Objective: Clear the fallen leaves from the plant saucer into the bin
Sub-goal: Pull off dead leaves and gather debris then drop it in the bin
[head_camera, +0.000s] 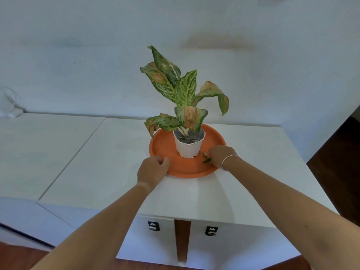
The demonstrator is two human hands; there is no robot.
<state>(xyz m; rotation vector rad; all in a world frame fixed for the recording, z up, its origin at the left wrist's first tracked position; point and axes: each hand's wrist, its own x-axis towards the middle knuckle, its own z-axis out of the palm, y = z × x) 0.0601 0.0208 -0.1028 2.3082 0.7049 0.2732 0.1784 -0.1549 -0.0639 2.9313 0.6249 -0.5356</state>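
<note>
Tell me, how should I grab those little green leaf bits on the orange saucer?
Pinch the leaf bits from above with fingertips, coming in from the right where the right hand already is. They lie flat and small on the saucer, beside the white pot, so scooping sideways would probably push them around.

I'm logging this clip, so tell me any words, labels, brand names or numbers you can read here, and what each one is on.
No readable text anywhere in this view.
White pot: plain, no label showing.
Orange saucer: no marking visible.
Two dark fittings on the cabinet front: any marking there is too small and blurred to read.
Wall and white cabinet top: no signs or print.
</note>
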